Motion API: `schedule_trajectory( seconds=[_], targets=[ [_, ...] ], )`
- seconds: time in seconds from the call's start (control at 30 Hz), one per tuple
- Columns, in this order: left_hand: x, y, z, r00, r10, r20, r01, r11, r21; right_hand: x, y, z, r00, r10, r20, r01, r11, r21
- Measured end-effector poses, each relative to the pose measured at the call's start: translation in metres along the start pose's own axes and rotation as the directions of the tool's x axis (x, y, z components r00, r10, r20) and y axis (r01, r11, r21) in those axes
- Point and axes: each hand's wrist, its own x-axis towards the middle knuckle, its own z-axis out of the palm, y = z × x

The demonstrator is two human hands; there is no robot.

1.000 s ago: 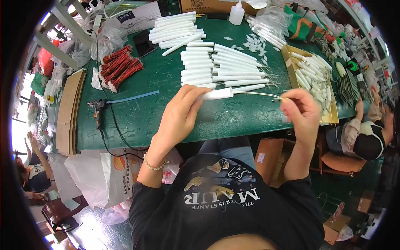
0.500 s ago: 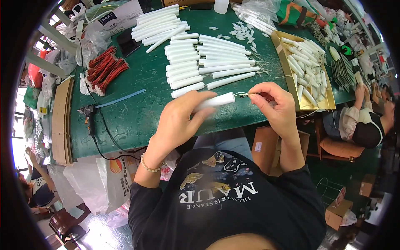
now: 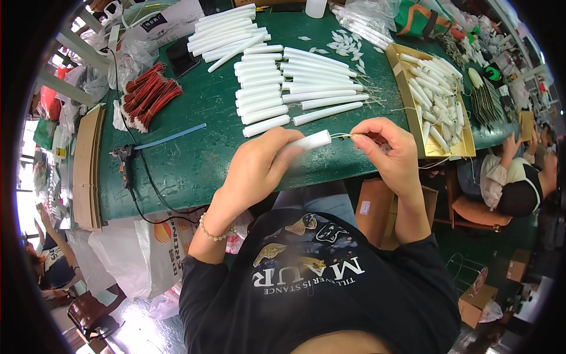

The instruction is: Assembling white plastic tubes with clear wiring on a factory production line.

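My left hand is closed round a white tube, shaped like a candle stick, held just above the near edge of the green table. Thin pale wires come out of its right end. Between thumb and forefinger, my right hand pinches the far end of those wires; anything small at their tip is hidden by the fingers. Just beyond my hands lie rows of similar white tubes, and the slimmer ones on the right have wires at their ends.
A yellow box of short white tubes stands at the right. Small white flame-shaped pieces lie at the back. Red wire bundles, a glue gun with a blue strip and a black phone are on the left. Co-workers sit either side.
Both hands keep nearly the same place and grip. The left hand has turned slightly round the tube. At the right, a co-worker's hands have shifted.
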Motion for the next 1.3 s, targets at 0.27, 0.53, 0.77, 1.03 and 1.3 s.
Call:
schedule_trajectory(
  seconds=[0.27, 0.53, 0.77, 1.03, 1.3],
  targets=[
    [0.001, 0.005, 0.004, 0.999, -0.043, 0.019, 0.045, 0.996, -0.079, 0.0, 0.0, 0.001, 1.0, -0.002, 0.017, 0.002, 1.0, -0.014],
    [0.002, 0.006, 0.004, 0.994, -0.057, 0.092, 0.067, 0.992, -0.105, -0.001, 0.0, 0.004, 0.999, -0.008, 0.04, 0.009, 1.0, -0.019],
    [0.002, 0.005, 0.005, 0.994, -0.052, 0.093, 0.06, 0.995, -0.078, -0.002, 0.001, 0.01, 0.999, -0.015, 0.046, 0.015, 1.0, 0.008],
    [0.003, 0.008, 0.003, 0.99, -0.084, 0.116, 0.102, 0.982, -0.158, -0.004, 0.005, 0.015, 0.997, -0.068, 0.033, 0.072, 0.989, -0.132],
    [0.008, 0.009, 0.009, 0.998, 0.012, 0.058, -0.008, 0.998, -0.057, -0.011, 0.013, 0.036, 0.976, -0.198, -0.089, 0.179, 0.967, -0.184]
  ],
)
